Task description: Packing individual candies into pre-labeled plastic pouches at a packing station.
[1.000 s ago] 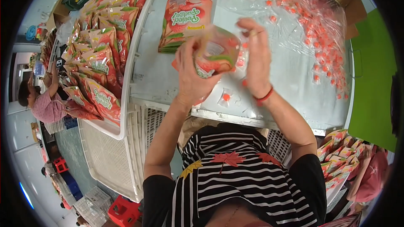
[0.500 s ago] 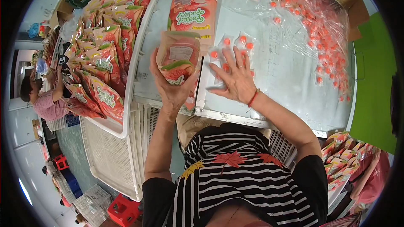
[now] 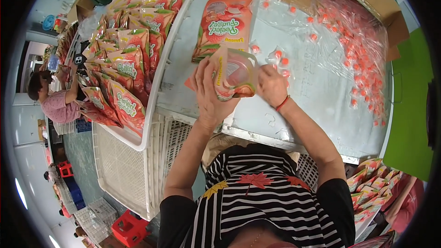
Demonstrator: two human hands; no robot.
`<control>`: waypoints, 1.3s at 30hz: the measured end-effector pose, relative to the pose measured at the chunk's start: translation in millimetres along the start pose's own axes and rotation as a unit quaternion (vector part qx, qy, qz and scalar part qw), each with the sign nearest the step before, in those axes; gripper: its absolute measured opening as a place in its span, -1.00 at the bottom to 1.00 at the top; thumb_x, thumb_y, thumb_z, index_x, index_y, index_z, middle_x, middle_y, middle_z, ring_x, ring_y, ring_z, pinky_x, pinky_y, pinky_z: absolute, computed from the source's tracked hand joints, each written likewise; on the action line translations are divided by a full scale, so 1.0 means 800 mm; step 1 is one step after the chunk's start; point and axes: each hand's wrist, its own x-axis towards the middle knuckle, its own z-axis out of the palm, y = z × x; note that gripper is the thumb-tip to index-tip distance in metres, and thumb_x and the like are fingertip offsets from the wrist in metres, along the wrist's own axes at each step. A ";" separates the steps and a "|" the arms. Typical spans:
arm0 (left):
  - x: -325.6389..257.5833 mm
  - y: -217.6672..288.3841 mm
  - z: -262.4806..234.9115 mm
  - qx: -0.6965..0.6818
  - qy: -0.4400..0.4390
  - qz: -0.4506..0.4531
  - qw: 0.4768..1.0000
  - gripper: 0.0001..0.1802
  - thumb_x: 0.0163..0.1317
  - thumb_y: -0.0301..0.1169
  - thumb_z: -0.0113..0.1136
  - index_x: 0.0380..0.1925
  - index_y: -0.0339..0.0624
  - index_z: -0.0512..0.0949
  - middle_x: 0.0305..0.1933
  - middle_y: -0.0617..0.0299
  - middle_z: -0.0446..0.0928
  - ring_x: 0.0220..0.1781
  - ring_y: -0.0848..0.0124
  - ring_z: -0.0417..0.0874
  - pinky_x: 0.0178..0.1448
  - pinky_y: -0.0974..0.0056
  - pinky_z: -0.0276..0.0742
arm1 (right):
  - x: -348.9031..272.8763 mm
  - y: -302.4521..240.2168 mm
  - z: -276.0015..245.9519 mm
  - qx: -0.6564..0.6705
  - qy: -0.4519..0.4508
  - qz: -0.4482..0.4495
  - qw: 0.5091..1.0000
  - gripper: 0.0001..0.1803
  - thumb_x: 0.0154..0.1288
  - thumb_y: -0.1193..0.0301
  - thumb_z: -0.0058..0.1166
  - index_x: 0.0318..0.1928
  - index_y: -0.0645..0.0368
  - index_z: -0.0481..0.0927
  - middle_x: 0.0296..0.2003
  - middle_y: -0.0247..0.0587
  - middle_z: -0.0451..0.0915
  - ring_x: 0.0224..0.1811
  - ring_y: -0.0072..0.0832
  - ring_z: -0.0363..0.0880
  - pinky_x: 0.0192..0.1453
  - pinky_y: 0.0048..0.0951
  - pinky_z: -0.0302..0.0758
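My left hand [image 3: 209,101] is closed round an upright pink-and-green pouch [image 3: 223,78], its mouth spread wide and its clear inside showing. Against the pouch's right rim is my right hand [image 3: 273,87], fingers curled in; whatever they hold, if anything, is hidden. Just beyond that hand a few small wrapped candies [image 3: 278,55], red-orange in clear film, lie on the pale tabletop [image 3: 298,96]. A stack of flat printed pouches [image 3: 225,23] lies behind the held pouch.
A clear plastic sheet [image 3: 335,27] with many candies covers the table's far right, beside a cardboard box [image 3: 395,32]. Filled pouches [image 3: 128,69] crowd a white tray [image 3: 154,96] on the left. Crates [image 3: 121,165] and a red stool [image 3: 130,228] stand below. A co-worker [image 3: 57,92] sits far left.
My right hand has come off the candies, curled its fingers and moved left to the pouch's rim. Fewer candies lie there. My left hand has tilted the pouch toward it.
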 end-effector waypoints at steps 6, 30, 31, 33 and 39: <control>-0.009 0.000 0.008 0.026 -0.016 -0.011 0.999 0.09 -0.40 -0.28 0.54 0.22 -0.25 0.16 0.23 -0.04 0.25 0.23 -0.03 0.27 0.28 -0.07 0.16 | 0.072 -0.039 -0.073 0.505 0.137 0.349 0.778 -0.85 0.35 0.35 -0.03 -0.30 0.16 0.48 -0.47 -0.35 0.48 -0.50 -0.49 0.43 -0.39 -0.42 0.43; 0.000 0.026 0.038 -0.084 -0.046 -0.019 0.995 0.01 -0.30 -0.34 0.50 0.21 -0.30 0.17 0.20 -0.08 0.27 0.24 -0.03 0.26 0.29 -0.05 0.15 | 0.112 -0.056 -0.077 0.132 0.066 0.193 0.970 -0.65 0.43 0.27 -0.10 -0.39 0.30 0.51 -0.77 -0.22 0.36 -0.71 -0.64 0.35 -0.62 -0.52 0.30; -0.001 0.028 0.039 -0.092 -0.062 -0.009 0.994 0.02 -0.31 -0.33 0.51 0.21 -0.31 0.17 0.19 -0.07 0.28 0.24 -0.03 0.26 0.29 -0.05 0.15 | 0.109 -0.050 -0.074 0.122 0.069 0.177 0.974 -0.66 0.43 0.27 -0.10 -0.38 0.30 0.51 -0.75 -0.25 0.38 -0.70 -0.66 0.34 -0.61 -0.54 0.29; 0.000 0.025 0.040 -0.088 -0.050 -0.022 0.995 0.02 -0.31 -0.33 0.51 0.21 -0.30 0.17 0.20 -0.09 0.26 0.23 -0.07 0.24 0.29 -0.08 0.15 | 0.105 -0.045 -0.074 0.113 0.067 0.158 0.979 -0.67 0.43 0.28 -0.09 -0.37 0.29 0.52 -0.73 -0.28 0.40 -0.68 -0.69 0.32 -0.60 -0.57 0.29; 0.022 0.011 0.049 -0.040 -0.017 -0.092 0.995 0.04 -0.36 -0.34 0.50 0.22 -0.29 0.17 0.19 -0.08 0.26 0.23 -0.06 0.23 0.30 -0.08 0.14 | 0.051 -0.009 -0.118 0.209 0.109 0.304 0.923 -0.79 0.39 0.38 -0.07 -0.22 0.28 0.54 -0.42 -0.19 0.56 -0.35 -0.56 0.50 -0.22 -0.52 0.43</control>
